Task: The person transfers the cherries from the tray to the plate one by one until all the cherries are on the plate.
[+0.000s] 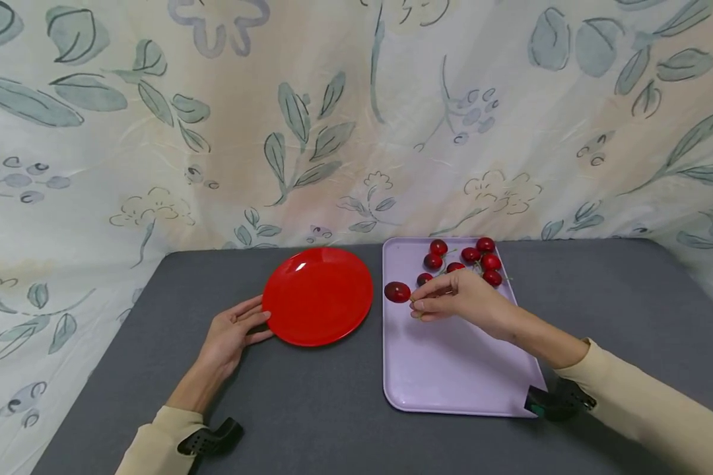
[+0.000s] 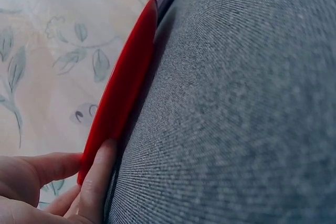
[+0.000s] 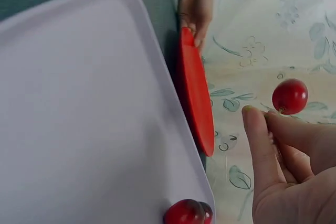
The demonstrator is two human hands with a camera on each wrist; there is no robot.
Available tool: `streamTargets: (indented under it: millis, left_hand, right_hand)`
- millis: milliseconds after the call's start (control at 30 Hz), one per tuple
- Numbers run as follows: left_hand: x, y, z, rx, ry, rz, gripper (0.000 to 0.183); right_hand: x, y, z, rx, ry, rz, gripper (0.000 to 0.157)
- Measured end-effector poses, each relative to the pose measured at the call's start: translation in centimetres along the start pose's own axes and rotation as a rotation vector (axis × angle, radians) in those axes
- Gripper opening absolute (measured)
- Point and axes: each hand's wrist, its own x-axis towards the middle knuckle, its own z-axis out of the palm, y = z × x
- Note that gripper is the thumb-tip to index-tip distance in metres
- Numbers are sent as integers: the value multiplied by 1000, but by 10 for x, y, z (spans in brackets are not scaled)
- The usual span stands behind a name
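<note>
My right hand [image 1: 460,303] pinches a dark red cherry [image 1: 397,292] at its stem, between thumb and fingertips. In the right wrist view this cherry [image 3: 290,96] hangs in the air just past the fingertips. The head view has it over the left edge of a lilac tray [image 1: 451,369]. On the left, a round red plate [image 1: 317,297] lies on the grey table. Its left rim is gripped by my left hand [image 1: 228,333], with fingers on both sides of the plate's edge [image 2: 118,95] in the left wrist view.
Several cherries [image 1: 490,262] with stems lie at the tray's far end, partly behind my right hand. Plate and tray stand side by side on the grey tabletop [image 1: 309,409], a narrow gap between them. A patterned cloth [image 1: 356,132] hangs behind the table.
</note>
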Motion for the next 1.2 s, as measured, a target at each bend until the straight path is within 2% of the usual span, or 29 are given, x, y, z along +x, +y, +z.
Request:
streamTargets:
  millis: [333, 533, 667, 833, 1033, 1200]
  left_hand:
    - [3, -1, 0, 18, 21, -12, 55]
    - [3, 1, -1, 13, 24, -11, 56]
    - [3, 2, -1, 14, 26, -11, 57]
    - [3, 2, 0, 17, 23, -14, 57]
    - [2, 2, 1, 10, 21, -13, 56]
    - [1, 3, 0, 6, 14, -10, 56]
  right_hand:
    - [36, -3, 9, 232, 31, 67, 41]
    - [52, -16, 13, 242, 49, 29, 35]
    - [65, -22, 17, 289, 58, 16, 33]
    - [85, -15, 27, 294, 62, -21, 32]
    - [104, -4, 45, 255, 54, 12, 30]
    - [116, -8, 55, 211, 68, 14, 28]
